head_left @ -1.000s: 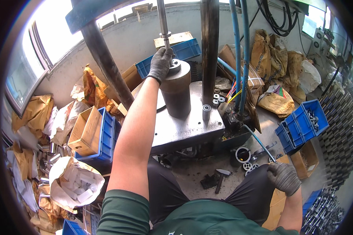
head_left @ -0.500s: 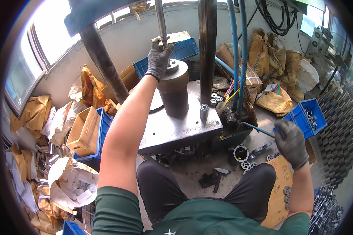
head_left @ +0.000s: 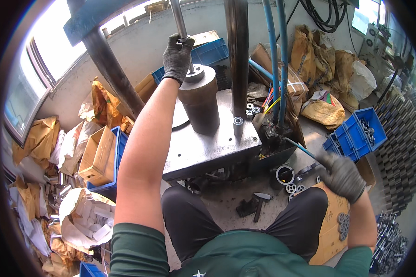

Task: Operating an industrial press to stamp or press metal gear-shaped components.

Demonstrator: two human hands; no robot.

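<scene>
Right hand now on blue lever

Left of the gloved fingers, an open brown cardboard box; right, a blue plastic crate of small metal parts.

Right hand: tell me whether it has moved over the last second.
Yes. The right hand has risen from beside the thigh toward the press, and now grips the thin blue lever at the corner of the steel press table.
</scene>
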